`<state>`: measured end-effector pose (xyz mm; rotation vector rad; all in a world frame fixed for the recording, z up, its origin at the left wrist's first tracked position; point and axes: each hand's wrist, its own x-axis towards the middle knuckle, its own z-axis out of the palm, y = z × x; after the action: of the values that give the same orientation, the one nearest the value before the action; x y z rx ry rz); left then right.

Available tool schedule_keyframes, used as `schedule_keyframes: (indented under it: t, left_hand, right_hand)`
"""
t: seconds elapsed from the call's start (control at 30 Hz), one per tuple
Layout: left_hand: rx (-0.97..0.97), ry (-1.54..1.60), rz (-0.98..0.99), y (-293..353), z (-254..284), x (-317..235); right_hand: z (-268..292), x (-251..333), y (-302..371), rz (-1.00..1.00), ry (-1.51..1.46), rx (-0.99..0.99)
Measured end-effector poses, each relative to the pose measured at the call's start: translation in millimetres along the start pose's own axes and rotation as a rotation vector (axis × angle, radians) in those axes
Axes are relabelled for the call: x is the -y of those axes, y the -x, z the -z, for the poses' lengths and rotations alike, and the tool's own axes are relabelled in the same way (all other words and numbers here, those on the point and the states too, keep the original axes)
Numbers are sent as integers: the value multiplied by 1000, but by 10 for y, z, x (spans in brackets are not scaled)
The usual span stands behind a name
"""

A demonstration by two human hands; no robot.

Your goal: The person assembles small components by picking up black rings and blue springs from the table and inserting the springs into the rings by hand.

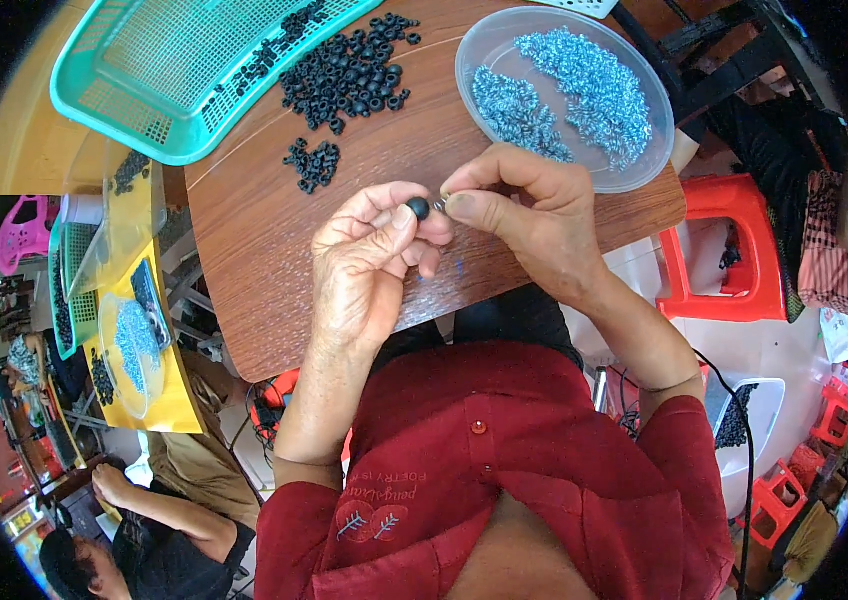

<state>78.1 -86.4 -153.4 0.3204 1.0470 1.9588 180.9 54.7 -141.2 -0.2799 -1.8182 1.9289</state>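
My left hand [364, 245] pinches a small round black plastic knob [418, 208] between thumb and fingers, above the wooden table. Close to its right side, my right hand [539, 205] has thumb and forefinger closed on a tiny silvery metal piece [439, 205]. That piece points at the knob; whether the two touch is too small to tell. Beyond my hands lies a large heap of similar black parts [349, 80], with a smaller heap [312, 165] nearer. A clear round tray [584, 178] on the right holds two piles of small bluish-silver metal pieces [604, 95].
A turquoise mesh basket [134, 85] with more black parts stands at the far left of the brown table [254, 270]. Red stools [734, 250] are on the right. At the lower left, another person [164, 520] sits by a yellow table [176, 385] with similar parts.
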Motion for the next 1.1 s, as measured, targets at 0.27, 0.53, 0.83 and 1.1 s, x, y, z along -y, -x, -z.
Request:
schedule_keyframes:
  t: [0.27, 0.53, 0.83, 1.1]
  left_hand:
    - [-30, 22, 25, -2, -29, 43]
    - [-38, 76, 25, -9, 97, 116]
    - [-49, 77, 68, 22, 70, 81]
    - [-31, 98, 70, 10, 103, 124]
  right_hand:
    - [-41, -45, 34, 68, 30, -45]
    - [-14, -144, 39, 139, 182, -77]
    - [-22, -194, 45, 122, 174, -105]
    - [-54, -244, 38, 205, 197, -88]
